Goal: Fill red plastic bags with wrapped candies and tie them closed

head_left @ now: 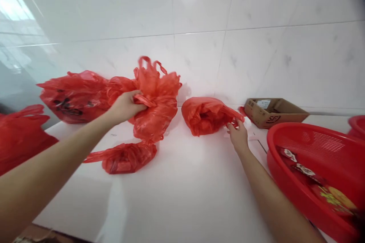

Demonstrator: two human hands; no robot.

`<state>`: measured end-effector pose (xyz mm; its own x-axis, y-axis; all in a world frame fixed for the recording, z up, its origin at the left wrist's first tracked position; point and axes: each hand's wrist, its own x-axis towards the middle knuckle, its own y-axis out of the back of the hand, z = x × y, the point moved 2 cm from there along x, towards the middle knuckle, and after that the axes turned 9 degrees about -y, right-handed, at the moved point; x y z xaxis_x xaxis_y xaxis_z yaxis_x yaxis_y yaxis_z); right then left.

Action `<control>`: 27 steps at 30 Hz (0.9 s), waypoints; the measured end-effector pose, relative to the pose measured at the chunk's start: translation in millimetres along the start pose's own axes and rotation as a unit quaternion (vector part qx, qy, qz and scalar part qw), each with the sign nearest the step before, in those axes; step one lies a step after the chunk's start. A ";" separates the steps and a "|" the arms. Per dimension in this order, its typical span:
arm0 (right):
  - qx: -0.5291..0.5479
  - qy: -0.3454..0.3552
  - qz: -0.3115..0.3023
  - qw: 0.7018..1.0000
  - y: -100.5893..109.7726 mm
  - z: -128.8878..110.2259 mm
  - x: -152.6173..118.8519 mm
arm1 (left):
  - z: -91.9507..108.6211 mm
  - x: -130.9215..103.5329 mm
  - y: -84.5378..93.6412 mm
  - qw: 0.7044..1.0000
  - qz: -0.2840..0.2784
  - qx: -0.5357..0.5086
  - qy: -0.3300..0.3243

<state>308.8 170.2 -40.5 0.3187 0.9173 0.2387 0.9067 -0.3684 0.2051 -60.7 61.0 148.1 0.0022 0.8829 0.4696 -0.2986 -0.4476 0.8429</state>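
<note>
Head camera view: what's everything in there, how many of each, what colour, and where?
Plastic bags: at least five, red, far left to centre
Cardboard box: one, brown, back right
Large basket: one, red, right
Packets: several, mixed colours, inside the large basket
Second container: one, red, right edge, cut off
Table: one, white, underneath
Tiled wall: one, pale, behind
Left hand: one, bare, gripping a bunched bag
Right hand: one, bare, holding the middle bag's edge

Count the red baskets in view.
2: a large basket on the right, and a second basket behind it, cut off by the picture's edge. Others may be hidden.
</note>
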 end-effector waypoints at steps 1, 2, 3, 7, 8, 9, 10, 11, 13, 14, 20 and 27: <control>-0.003 0.005 0.019 1.000 9.2 4.6 -1.6 | 3.9 9.1 -16.8 1.000 -0.005 -0.004 -0.007; -0.011 0.010 0.035 0.999 16.8 8.8 -4.3 | 6.3 17.2 -31.8 1.000 -0.010 -0.007 -0.012; -0.023 0.017 0.048 0.998 22.6 12.2 -7.6 | 7.5 25.0 -45.6 1.000 -0.015 -0.006 -0.016; -0.072 0.056 0.090 0.992 29.2 13.9 -22.7 | 10.5 49.1 -91.5 0.999 -0.035 0.018 0.016; -0.087 0.065 0.101 0.989 29.0 11.0 -26.0 | 13.3 50.5 -99.1 0.998 -0.039 0.024 0.034; -0.102 0.072 0.113 0.986 28.8 7.0 -29.0 | 17.9 48.8 -104.4 0.997 -0.042 0.030 0.052; -0.115 0.078 0.122 0.983 28.9 2.1 -32.2 | 25.0 43.9 -107.1 0.997 -0.038 0.037 0.058; -0.126 0.081 0.128 0.980 29.1 -3.3 -35.5 | 34.8 36.2 -107.3 0.998 -0.020 0.049 0.043; -0.153 0.092 0.132 0.975 28.9 -14.7 -43.6 | 62.0 14.2 -103.3 0.994 0.044 0.079 -0.059; -0.174 0.102 0.131 0.971 27.9 -20.0 -48.4 | 78.0 1.6 -101.2 0.982 0.085 0.093 -0.141; -0.315 0.152 0.027 0.936 4.1 -28.6 -69.9 | 134.2 -23.6 -137.5 0.924 -0.025 0.088 -0.372; -0.240 0.091 -0.054 0.965 21.4 -43.1 -96.0 | 134.8 24.9 -210.2 0.926 -0.134 0.126 -0.329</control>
<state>285.7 67.7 -18.1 0.1363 0.9289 0.3443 0.6855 -0.3393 0.6441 130.7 158.0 18.1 0.6506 0.7261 0.2225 0.0300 -0.3174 0.9478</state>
